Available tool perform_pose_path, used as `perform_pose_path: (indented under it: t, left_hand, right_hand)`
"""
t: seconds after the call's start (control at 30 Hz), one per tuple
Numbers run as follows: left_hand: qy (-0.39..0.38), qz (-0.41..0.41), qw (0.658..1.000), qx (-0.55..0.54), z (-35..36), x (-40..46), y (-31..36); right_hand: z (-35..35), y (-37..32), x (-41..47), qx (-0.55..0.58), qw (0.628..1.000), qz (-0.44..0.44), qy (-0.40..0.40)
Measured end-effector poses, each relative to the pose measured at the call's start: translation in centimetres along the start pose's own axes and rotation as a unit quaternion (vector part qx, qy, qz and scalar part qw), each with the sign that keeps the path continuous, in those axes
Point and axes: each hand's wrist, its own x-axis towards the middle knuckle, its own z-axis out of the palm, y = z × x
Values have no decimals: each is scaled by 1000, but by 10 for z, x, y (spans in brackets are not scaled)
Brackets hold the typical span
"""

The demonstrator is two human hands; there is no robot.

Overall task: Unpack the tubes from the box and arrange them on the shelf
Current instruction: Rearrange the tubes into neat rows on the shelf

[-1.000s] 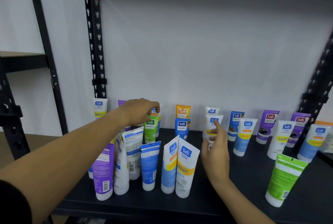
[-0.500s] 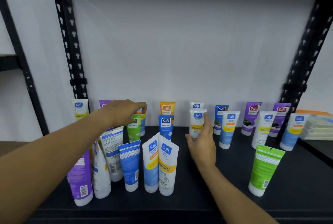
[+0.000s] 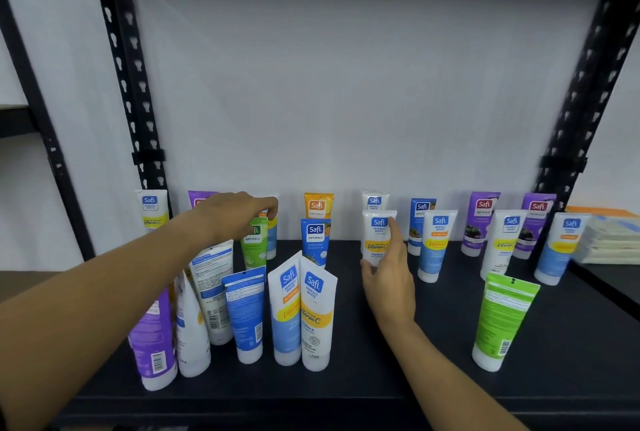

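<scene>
The dark shelf (image 3: 433,344) carries tubes standing cap-down in loose rows. The left hand (image 3: 235,214) pinches the top of a blue-and-yellow tube (image 3: 272,240) behind the green tube (image 3: 254,243). The right hand (image 3: 388,274) wraps a white tube (image 3: 375,236).

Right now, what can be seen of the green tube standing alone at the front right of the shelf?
The green tube stands upright on its white cap, crimped end up, with a slight lean. It looks like soft glossy plastic. Its back faces the camera: small white print, too fine to read, and a barcode near the bottom right. It rests on the dark shelf apart from the other tubes, and neither hand touches it.
</scene>
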Motion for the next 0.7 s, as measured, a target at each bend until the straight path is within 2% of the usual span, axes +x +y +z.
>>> perform_pose_path:
  t: [0.4,0.7]
  left_hand:
    - [-11,-1,999,-43,-8,-5,-5]
    - [70,-36,991,-110,-38,-54,-15]
  right_hand:
    - [-6,-4,-5,15,1000,4,7]
    - [-50,-21,-27,-39,995,-74,45]
